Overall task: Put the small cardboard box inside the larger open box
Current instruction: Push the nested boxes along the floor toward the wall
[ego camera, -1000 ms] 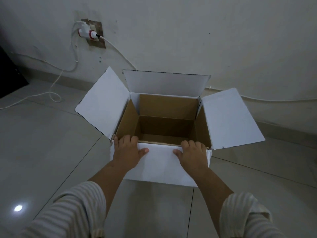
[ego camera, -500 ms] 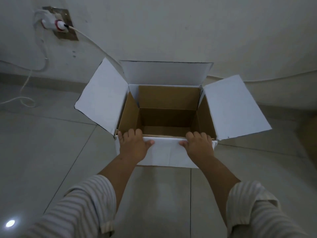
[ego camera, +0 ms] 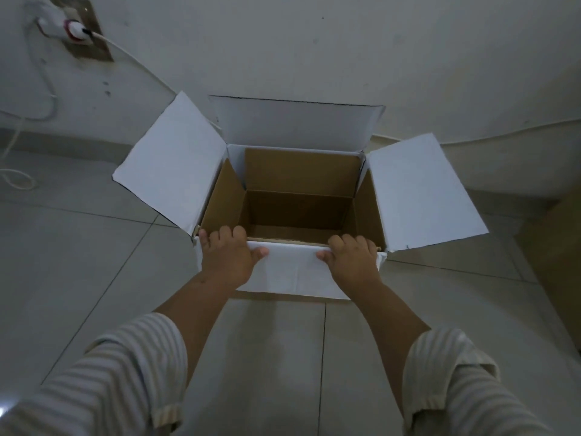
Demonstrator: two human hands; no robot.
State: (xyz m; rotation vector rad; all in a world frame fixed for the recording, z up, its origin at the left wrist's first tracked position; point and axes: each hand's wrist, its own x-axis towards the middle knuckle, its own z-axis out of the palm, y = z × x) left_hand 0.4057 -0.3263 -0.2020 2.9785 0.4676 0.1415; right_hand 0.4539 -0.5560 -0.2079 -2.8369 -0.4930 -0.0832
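Note:
The larger open box stands on the tiled floor against the wall, white outside and brown inside, with nothing visible inside it. Its left, far and right flaps are spread open. The near flap is folded down over the front wall. My left hand grips the near rim at its left end, fingers curled over the edge and thumb on the flap. My right hand holds the same rim at its right end. A brown cardboard shape, cut off by the right edge of the view, may be the small box.
A wall runs close behind the box. A socket with a white plug sits on it at upper left. From the plug a white cable trails down onto the floor at left. Grey floor tiles surround the box.
Both hands stay on the near rim. The view has shifted right and closer to the box, and the brown shape has come into sight at the right edge.

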